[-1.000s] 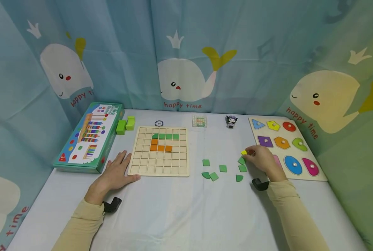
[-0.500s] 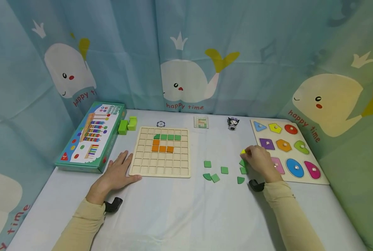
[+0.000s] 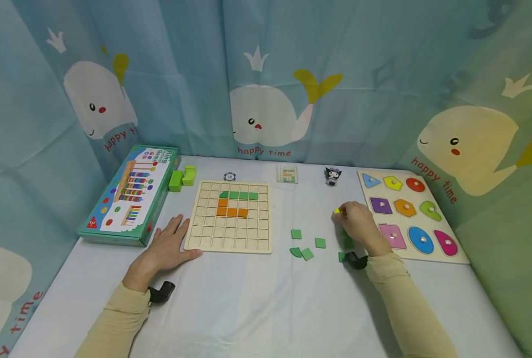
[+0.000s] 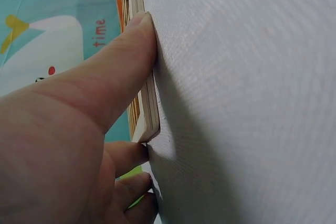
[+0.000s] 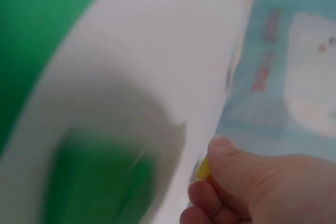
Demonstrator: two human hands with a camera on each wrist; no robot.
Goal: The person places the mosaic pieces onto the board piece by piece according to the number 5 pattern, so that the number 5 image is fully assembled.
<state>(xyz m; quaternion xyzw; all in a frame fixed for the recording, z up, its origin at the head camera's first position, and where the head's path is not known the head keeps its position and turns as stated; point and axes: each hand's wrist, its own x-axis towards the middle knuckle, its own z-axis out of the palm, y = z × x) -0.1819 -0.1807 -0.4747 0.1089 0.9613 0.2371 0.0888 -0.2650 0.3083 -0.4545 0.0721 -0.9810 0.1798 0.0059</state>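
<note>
Yellow tile (image 3: 337, 211) pinched between thumb and fingers: we see the right hand (image 3: 362, 226) grasping it to the right of the grid board (image 3: 230, 238), a hold that probably suits so small a piece. The left hand (image 3: 167, 247) grasps nothing; its fingers lie spread at the board's near left corner, thumb against the near edge, we judge to stop the board sliding on the bench (image 3: 248, 298). Loose green tiles (image 3: 320, 243) lie to the right of the board, spread perhaps for easy picking. We cannot make out the yellow tile's full shape, since fingers cover most of it. The right hand and its black wrist camera (image 3: 356, 261) partly hide some green tiles, which the right wrist view only blurs.
</note>
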